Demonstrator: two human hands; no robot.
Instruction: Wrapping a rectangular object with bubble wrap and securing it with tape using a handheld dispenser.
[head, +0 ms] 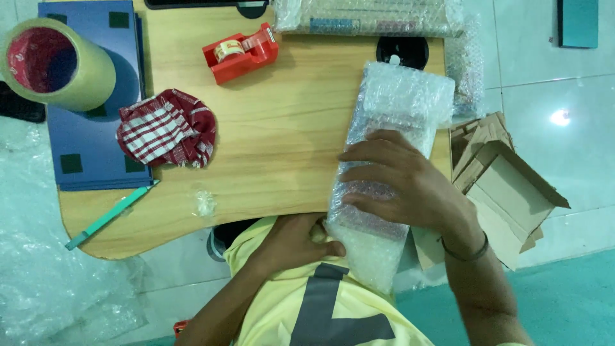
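A long parcel wrapped in clear bubble wrap [394, 109] lies over the right side of the wooden table [282, 147], its near end hanging over the table edge toward my body. My right hand [410, 182] lies flat on top of the parcel's middle, fingers spread and pointing left. My left hand [298, 240] grips the parcel's near lower edge from the left, thumb against the wrap.
A red tape dispenser [242, 52] stands at the back. A red checked cloth [168, 129] and a big tape roll [57, 64] rest on blue folders [90, 138] at left. A teal pen [109, 216] lies near the front edge. Open cardboard boxes [503, 189] sit on the floor at right.
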